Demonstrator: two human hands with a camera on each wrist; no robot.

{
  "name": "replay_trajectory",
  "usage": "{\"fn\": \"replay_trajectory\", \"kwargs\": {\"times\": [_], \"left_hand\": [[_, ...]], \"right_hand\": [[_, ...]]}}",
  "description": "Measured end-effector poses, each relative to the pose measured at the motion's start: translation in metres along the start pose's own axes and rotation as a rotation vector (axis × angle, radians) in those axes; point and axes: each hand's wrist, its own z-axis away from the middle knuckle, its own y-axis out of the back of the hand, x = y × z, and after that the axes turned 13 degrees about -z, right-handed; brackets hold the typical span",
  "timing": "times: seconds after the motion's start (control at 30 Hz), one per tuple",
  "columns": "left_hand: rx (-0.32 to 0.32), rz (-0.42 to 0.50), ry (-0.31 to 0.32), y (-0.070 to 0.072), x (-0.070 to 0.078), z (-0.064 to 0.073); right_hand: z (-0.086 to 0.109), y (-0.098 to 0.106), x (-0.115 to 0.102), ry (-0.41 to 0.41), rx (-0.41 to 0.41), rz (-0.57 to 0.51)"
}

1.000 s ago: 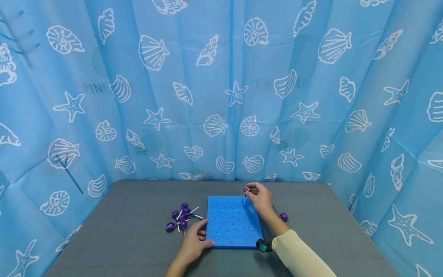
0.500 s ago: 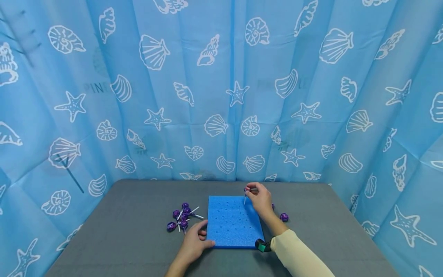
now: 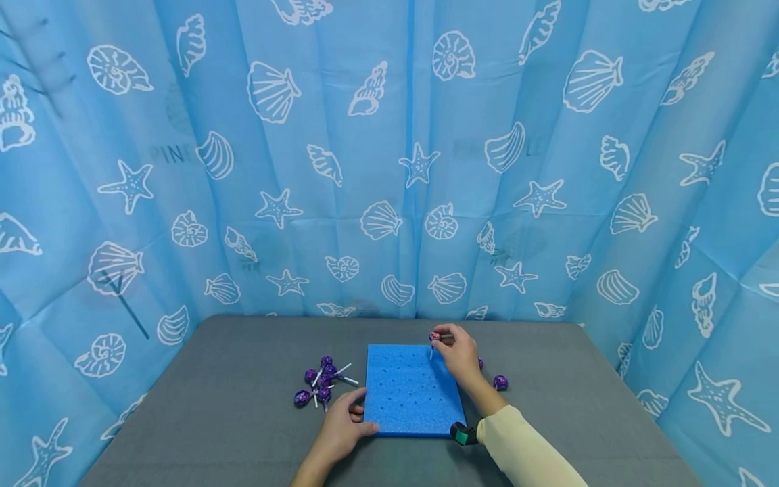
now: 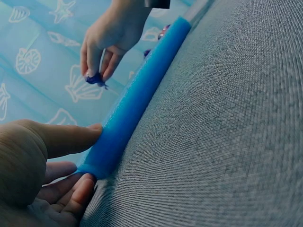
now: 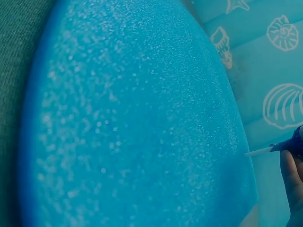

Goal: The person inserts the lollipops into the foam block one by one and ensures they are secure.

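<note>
A square blue foam board (image 3: pixel 414 399), dotted with small holes, lies flat on the grey table. My left hand (image 3: pixel 339 427) grips its near left corner; in the left wrist view the thumb (image 4: pixel 75 138) lies against the front face and the fingers bend round the side. Over the board's far right corner, my right hand (image 3: pixel 460 353) pinches a wrapped lollipop (image 3: pixel 435 336) by its head, stick pointing down. The right wrist view shows the white stick (image 5: pixel 259 152) with its tip right at the foam surface.
Several purple-wrapped lollipops (image 3: pixel 324 380) lie in a loose pile left of the board, sticks crossing. Another purple lollipop (image 3: pixel 500 383) rests to the right, with one more partly hidden behind the right wrist. A blue shell-print curtain (image 3: pixel 389 169) hangs behind the table.
The lollipop in my right hand has sunk slightly, and a little less of its stick shows. My left hand and the board stay in place.
</note>
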Motion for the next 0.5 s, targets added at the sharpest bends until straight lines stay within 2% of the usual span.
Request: {"fn": "replay_trajectory", "kwargs": {"times": [0.3, 0.5], "left_hand": [[-0.011, -0.010, 0.032, 0.0008, 0.0028, 0.0000], [-0.009, -0.002, 0.013, 0.0006, 0.0010, 0.0000]], "right_hand": [[0.0035, 0.0016, 0.0021, 0.015, -0.022, 0.015], [0.0022, 0.0033, 0.0021, 0.023, -0.033, 0.056]]}}
